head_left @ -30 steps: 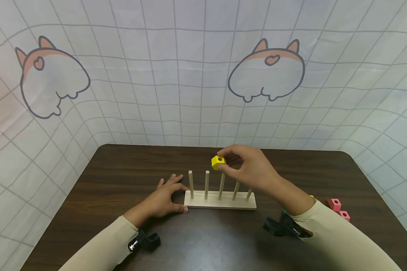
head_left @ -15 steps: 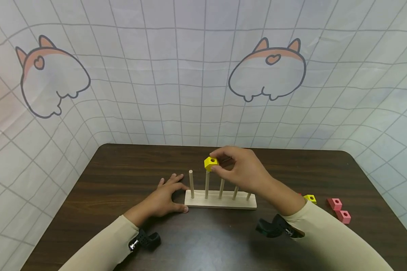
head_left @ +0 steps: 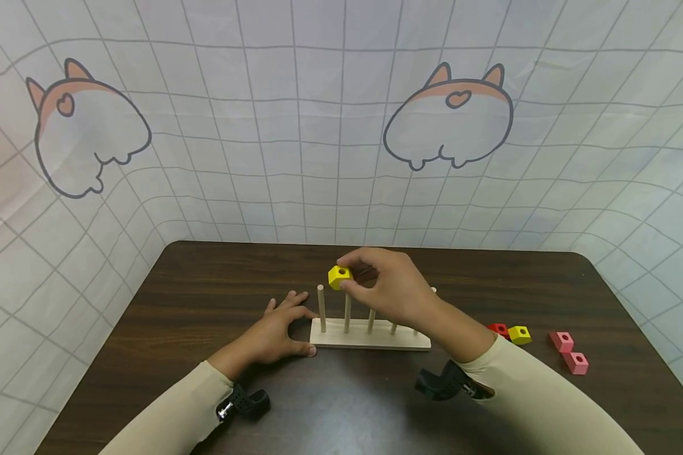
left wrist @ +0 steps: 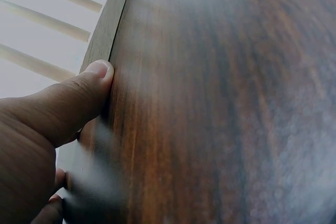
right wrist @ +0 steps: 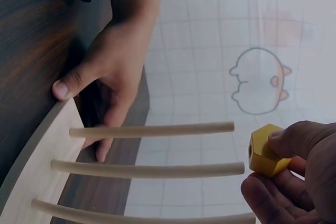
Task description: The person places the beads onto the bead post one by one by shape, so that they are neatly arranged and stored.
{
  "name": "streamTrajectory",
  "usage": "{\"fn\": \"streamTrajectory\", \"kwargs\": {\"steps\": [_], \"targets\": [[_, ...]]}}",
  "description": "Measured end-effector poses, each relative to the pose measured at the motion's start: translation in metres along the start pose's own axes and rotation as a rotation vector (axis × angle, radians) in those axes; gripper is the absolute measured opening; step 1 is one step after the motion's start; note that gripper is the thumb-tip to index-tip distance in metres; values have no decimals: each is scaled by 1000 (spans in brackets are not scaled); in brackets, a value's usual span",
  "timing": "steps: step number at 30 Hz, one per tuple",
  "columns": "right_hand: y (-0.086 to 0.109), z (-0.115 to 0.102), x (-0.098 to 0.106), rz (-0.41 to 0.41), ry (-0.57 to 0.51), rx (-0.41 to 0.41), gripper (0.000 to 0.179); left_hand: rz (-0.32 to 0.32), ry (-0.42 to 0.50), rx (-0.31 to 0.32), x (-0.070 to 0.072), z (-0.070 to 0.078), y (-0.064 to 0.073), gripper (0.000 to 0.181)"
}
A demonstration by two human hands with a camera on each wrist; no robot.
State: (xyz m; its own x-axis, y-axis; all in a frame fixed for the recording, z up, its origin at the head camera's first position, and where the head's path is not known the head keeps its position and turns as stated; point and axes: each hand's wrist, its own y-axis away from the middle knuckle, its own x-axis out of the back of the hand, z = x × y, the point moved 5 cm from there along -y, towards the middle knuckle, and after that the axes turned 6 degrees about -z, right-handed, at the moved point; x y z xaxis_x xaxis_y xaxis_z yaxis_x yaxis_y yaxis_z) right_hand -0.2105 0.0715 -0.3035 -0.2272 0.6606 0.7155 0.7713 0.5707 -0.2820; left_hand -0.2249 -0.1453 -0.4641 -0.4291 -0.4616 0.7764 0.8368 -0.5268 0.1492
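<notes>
As only right wrist shows, block's underside (right wrist: pixel 253 154)

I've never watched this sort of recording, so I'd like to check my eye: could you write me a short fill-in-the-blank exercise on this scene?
1. The right hand holds a block coloured ____.
2. The left hand touches the wooden base at its ____ end.
3. The pair of blocks farthest right on the table is ____.
4. In the head view, the backdrop shows ____ cartoon animals.

Missing words: yellow; left; pink; two.
</notes>
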Motion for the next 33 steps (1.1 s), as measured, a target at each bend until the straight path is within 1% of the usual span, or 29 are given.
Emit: {"fn": "streamTrajectory", "kwargs": {"steps": [4,12,16,25,33], "targets": [[-2,-1,-4,-1,2,-6,31,-6,-2,8,0,-1,-1,59],[-6,-3,-10,1,-7,-14,30,-10,10,1,-1,-2,0,58],[-8,-4,-13,5,-10,-27,30,-9,12,2,-1,-2,0,58],[-9,-4,-23,11,-62,-71,30,-8,9,9,-1,-1,0,58],[-10,-7,-27,19,-54,-84,32,-14,11,11,0,1,1,59]]}}
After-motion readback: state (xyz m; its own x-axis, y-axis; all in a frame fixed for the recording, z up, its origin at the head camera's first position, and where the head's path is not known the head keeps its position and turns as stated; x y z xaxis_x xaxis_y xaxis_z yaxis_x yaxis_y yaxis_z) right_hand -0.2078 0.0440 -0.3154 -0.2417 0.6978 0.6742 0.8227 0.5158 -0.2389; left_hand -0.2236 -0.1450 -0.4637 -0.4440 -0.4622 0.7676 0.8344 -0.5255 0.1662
